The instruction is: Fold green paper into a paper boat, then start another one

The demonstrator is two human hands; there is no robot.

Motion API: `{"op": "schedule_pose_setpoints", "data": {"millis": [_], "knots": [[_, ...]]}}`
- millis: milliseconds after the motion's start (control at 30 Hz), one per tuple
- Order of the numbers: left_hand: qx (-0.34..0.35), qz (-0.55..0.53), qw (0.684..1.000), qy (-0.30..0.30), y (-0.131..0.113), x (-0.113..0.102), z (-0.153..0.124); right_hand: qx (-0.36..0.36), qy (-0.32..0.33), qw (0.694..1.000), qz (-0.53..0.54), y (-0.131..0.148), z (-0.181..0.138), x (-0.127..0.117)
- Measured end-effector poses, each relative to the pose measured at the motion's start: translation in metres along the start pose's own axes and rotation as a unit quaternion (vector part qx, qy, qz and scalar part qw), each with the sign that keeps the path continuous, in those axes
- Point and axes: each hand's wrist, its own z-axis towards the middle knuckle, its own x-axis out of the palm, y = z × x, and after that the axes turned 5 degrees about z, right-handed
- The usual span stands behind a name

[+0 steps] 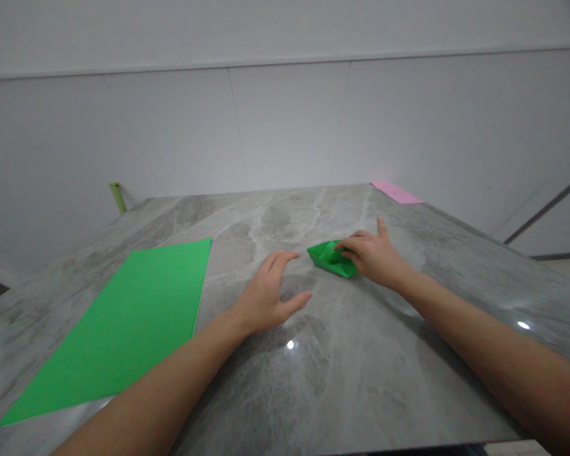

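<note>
A small folded green paper boat [331, 258] sits on the grey marble-look table, right of centre. My right hand [368, 254] is at its right end, fingers curled in over the folded paper and the index finger or another digit pointing up and away. The fingers hide that end of the boat. To the left of the boat, my left hand [273, 292] holds nothing; its thumb and fingers are spread apart, facing the boat without touching it.
A stack of green paper sheets [133, 323] lies to the left, partly behind my left forearm. Pink paper [396, 192] rests at the far right corner of the table [285, 215]. A light green strip [118, 197] stands beyond the far left edge. A white wall [285, 126] rises behind.
</note>
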Motion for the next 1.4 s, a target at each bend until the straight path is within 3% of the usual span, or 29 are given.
{"op": "schedule_pose_setpoints", "data": {"millis": [133, 267, 700, 800, 967, 1033, 1100, 1200, 1300, 1400], "knots": [[-0.001, 0.005, 1.0, 0.002, -0.001, -0.001, 0.0, 0.093, -0.011, 0.995, -0.035, -0.042, 0.001, 0.004], [-0.004, 0.006, 1.0, 0.003, -0.002, 0.0, 0.0, 0.119, -0.023, 0.992, -0.036, -0.063, 0.0, 0.005], [0.003, 0.003, 1.0, -0.002, -0.001, -0.001, 0.0, 0.106, -0.038, 0.994, -0.016, -0.054, -0.001, -0.003], [0.004, 0.006, 1.0, -0.002, 0.0, -0.001, 0.001, 0.096, -0.092, 0.991, -0.023, -0.047, -0.001, -0.009], [-0.021, 0.019, 1.0, -0.002, 0.006, 0.002, -0.001, 0.139, -0.247, 0.959, 0.001, -0.037, -0.002, -0.018], [-0.032, 0.038, 0.999, 0.004, 0.008, 0.006, -0.002, 0.106, -0.262, 0.959, 0.027, -0.029, -0.002, -0.019], [-0.048, 0.086, 0.995, 0.02, 0.008, 0.009, -0.003, 0.043, -0.227, 0.97, 0.079, -0.016, -0.004, -0.019], [-0.096, 0.216, 0.97, 0.059, 0.013, 0.002, 0.002, -0.086, -0.123, 0.975, 0.167, 0.009, -0.006, -0.015], [-0.174, 0.288, 0.94, 0.048, 0.035, -0.029, 0.01, -0.186, -0.047, 0.958, 0.215, 0.032, -0.009, -0.012], [-0.309, 0.349, 0.885, 0.014, 0.076, -0.074, 0.012, -0.213, 0.017, 0.946, 0.244, 0.045, -0.011, -0.011]]}}
